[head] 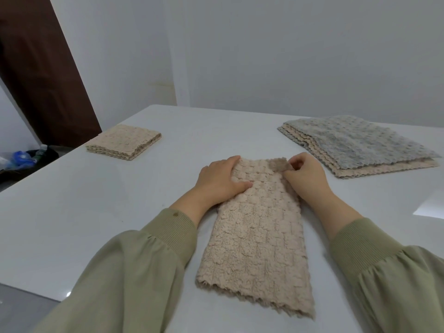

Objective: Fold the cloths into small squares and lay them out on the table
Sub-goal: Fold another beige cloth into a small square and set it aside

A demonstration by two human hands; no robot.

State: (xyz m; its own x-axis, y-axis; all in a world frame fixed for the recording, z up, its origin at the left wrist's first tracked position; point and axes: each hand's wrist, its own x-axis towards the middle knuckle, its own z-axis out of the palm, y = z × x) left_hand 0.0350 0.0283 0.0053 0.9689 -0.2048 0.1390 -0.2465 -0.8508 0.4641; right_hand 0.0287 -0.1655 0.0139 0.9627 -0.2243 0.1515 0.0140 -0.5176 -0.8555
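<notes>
White table (96, 224): stack of folded beige squares (123, 142) far left, done; unfolded stack (355, 143), grey-blue topmost, far right, pending. Centre: beige cloth (254, 236) folded into a long strip; left hand (221, 181) pressing flat on its far end, right hand (305, 176) pinching its far right corner. Cross-folds apparently outstanding.

Looks like a plain indoor workroom, sparsely fitted. Shows only bare white walls (288, 56), a dark brown door (43, 80) at the left, and a large white table (96, 212) with stacks of cloths (355, 143) sorted on it. Has a black bag (45, 152) with plastic bottles (20, 157) low beside the door. Cannot tell whether home or workplace.
</notes>
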